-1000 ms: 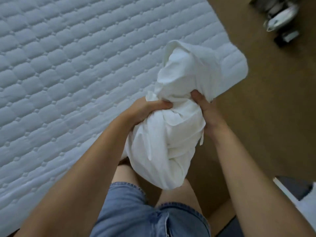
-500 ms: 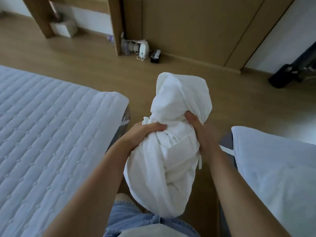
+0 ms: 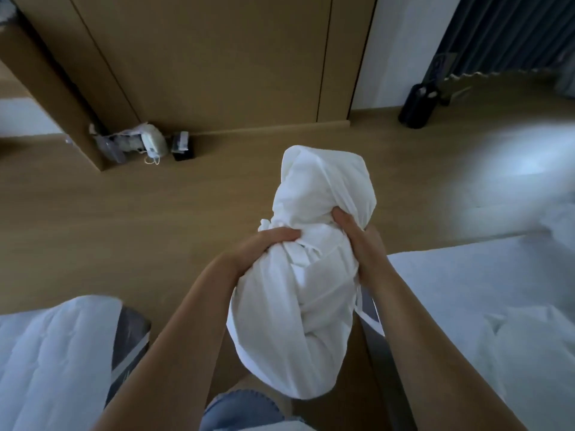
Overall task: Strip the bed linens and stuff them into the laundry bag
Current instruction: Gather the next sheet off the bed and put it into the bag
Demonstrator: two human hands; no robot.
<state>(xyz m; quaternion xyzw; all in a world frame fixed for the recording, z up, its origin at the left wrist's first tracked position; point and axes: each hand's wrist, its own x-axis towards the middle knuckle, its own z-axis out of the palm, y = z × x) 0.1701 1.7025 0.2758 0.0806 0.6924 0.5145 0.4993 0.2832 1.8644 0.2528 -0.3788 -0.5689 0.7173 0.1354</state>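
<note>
Laundry bag [image 3: 292,321] gripped mid-height between both hands' fingers [image 3: 281,236].

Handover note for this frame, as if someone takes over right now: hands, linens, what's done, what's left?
Left hand grips the neck of the stuffed white bag.
Right hand grips it from the other side.
Bag hangs over the floor between two beds.
Done: linens look packed inside; left mattress shows bare quilting.
Left: close or set down the bag; rumpled white fabric on the right bed may need stripping.
</note>
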